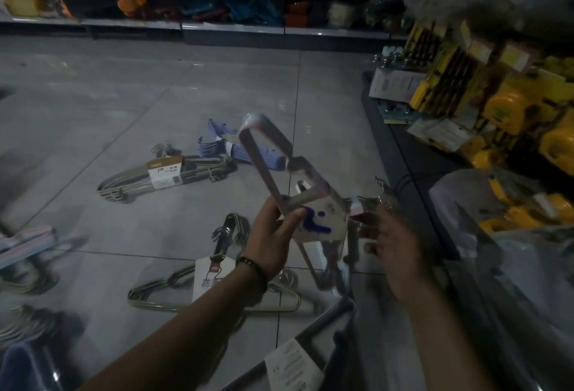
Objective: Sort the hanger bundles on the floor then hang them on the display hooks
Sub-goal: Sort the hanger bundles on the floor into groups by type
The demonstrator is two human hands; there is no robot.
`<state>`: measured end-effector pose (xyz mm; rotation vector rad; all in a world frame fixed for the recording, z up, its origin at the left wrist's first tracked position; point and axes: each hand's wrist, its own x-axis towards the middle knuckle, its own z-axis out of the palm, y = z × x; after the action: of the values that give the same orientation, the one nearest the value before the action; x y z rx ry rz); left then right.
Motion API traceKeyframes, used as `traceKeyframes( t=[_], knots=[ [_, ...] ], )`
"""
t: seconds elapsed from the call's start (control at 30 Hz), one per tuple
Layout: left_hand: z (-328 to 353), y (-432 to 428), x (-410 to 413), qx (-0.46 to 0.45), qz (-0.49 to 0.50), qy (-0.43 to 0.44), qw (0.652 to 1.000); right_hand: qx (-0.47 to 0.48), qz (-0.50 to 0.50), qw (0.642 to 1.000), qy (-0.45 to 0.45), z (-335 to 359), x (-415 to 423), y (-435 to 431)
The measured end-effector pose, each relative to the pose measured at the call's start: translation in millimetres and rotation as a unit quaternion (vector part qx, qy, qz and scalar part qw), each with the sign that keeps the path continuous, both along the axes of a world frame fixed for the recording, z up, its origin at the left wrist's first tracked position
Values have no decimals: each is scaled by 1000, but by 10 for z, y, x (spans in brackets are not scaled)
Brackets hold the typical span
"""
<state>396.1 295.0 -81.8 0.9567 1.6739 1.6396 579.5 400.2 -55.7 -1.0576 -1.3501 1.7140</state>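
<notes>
My left hand (273,235) grips a pink hanger bundle (270,154) near its white label with blue marks, holding it up over the floor. My right hand (391,244) is at the bundle's metal hooks (377,201), fingers spread around them; the blur hides whether it grips. On the tiles lie a grey bundle (167,176) with a brown-and-white tag, a purple bundle (236,148) behind the pink one, and a dark-and-green bundle (217,279) with a white tag under my left wrist. Pink-and-blue hangers (28,241) lie at the left edge.
A display rack with yellow packaged goods (497,105) stands on the right, its dark base (403,148) running along the floor. Shelves of goods (217,5) line the far wall. A grey frame with a paper tag (295,362) is at the bottom, more hangers (28,325) at lower left.
</notes>
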Motion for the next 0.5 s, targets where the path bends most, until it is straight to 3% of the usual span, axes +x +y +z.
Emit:
traceKeyframes(
  t=[0.1,0.2,0.3,0.43,0.5],
  knots=[
    [62,285,21,-30,40,-106,993,108,41,983,-146,-223,28,-41],
    [0,551,-14,-84,54,-195,976,82,106,954,-266,-571,67,-48],
    [-129,760,-50,-149,56,-194,968,60,102,950,-287,-885,33,-50],
    [-339,1015,-34,-185,-3,-200,962,65,20,941,-332,-1222,-109,15],
    [-473,1126,23,-214,-42,-135,966,60,-16,936,-345,-1373,-207,78]
  ],
)
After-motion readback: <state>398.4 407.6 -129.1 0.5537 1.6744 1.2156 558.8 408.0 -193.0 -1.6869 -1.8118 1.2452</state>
